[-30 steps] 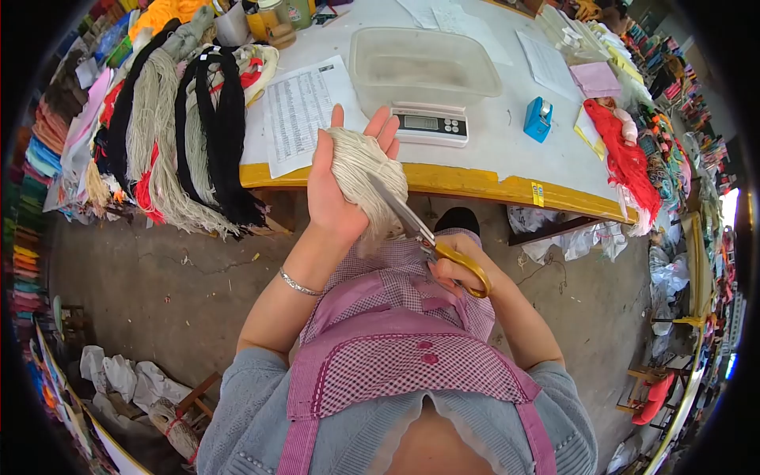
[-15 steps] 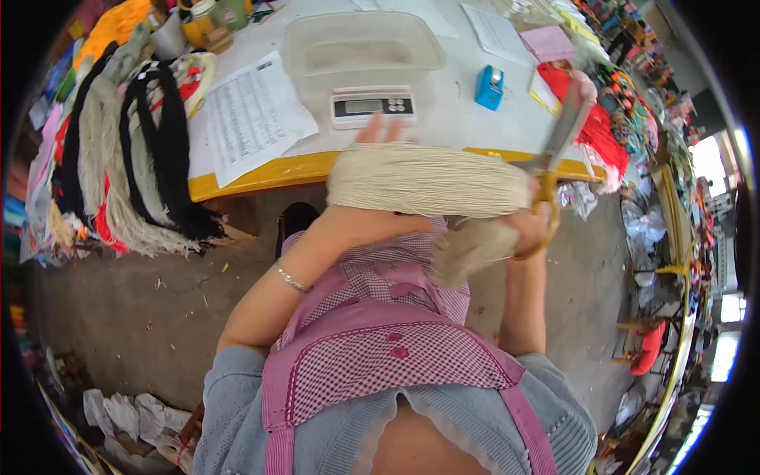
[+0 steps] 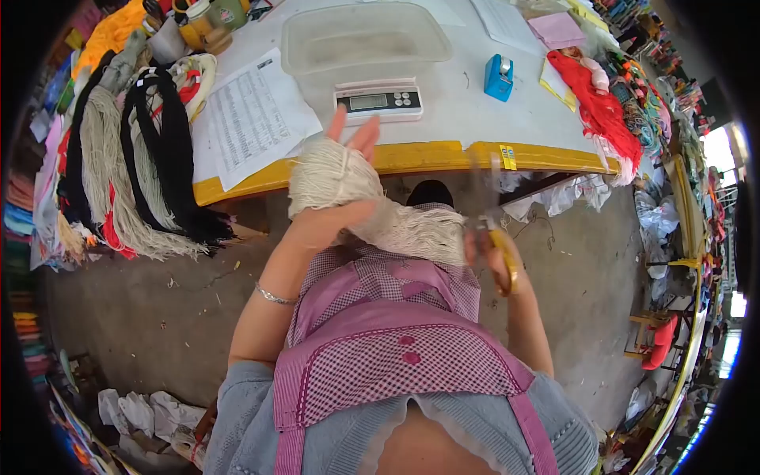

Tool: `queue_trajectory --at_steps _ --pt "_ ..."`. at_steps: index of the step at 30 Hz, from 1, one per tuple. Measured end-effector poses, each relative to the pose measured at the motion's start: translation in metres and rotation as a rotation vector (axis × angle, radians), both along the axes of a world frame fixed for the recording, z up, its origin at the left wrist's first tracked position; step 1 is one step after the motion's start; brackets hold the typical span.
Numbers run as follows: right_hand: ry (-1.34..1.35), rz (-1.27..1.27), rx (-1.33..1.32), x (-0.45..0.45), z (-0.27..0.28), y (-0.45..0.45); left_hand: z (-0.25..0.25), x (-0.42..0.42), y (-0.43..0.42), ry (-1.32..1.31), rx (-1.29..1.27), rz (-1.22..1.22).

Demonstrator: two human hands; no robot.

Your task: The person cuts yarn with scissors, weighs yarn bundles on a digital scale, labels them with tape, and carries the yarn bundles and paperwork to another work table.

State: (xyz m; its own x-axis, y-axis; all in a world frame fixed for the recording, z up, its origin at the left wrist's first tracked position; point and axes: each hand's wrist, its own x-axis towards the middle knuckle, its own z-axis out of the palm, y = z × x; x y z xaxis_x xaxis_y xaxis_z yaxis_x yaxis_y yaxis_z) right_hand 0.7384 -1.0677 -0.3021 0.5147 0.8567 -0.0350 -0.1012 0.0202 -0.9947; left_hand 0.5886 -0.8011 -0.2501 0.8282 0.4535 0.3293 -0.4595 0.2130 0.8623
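Yarn [image 3: 328, 174] lies in the left hand [image 3: 328, 225] by the table's near edge [image 3: 423, 156], thumb across it, fingers spread; it looks light, soft and floppy, best held round its bunched part; the right hand [image 3: 499, 260] grips scissors [image 3: 512, 277]

Bare grey-brown concrete floor [image 3: 182, 297], scattered with small scraps. White-topped table [image 3: 443, 103] with a yellow front edge. Crumpled whitish plastic bags [image 3: 146, 413], on the floor at lower left. Small wooden chair [image 3: 643, 332] at right, red cloth [image 3: 662, 343] over it. Multicoloured yarn stacks [image 3: 30, 332] along the left side. Bright white daylight patches [image 3: 738, 305] at the far right edge.
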Motion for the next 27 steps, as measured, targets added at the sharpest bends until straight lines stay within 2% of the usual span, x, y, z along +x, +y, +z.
queue_trajectory --at_steps 2,4,9,12,21,24,27 --pt "0.127 0.304 -0.026 -0.016 0.032 0.029 -0.001 0.0 -0.009 -0.023 -0.167 -0.124" --pt "0.204 0.502 -0.002 -0.021 0.033 0.043 0.005 -0.005 -0.01 0.002 -0.194 -0.124" --pt "0.268 0.664 -0.084 -0.026 0.031 0.06 0.006 -0.013 -0.01 0.043 -0.234 -0.129" --pt "0.251 0.669 -0.16 -0.027 0.036 0.062 0.004 -0.014 -0.009 0.017 -0.178 -0.15" --pt "0.362 0.689 -0.062 -0.027 0.024 0.062 0.003 -0.019 -0.009 0.024 -0.233 -0.161" --pt "0.329 0.685 -0.124 -0.027 0.033 0.064 0.002 -0.021 -0.01 0.03 -0.235 -0.172" --pt "0.328 0.702 -0.077 -0.025 0.031 0.068 0.001 -0.022 -0.012 0.058 -0.243 -0.202"
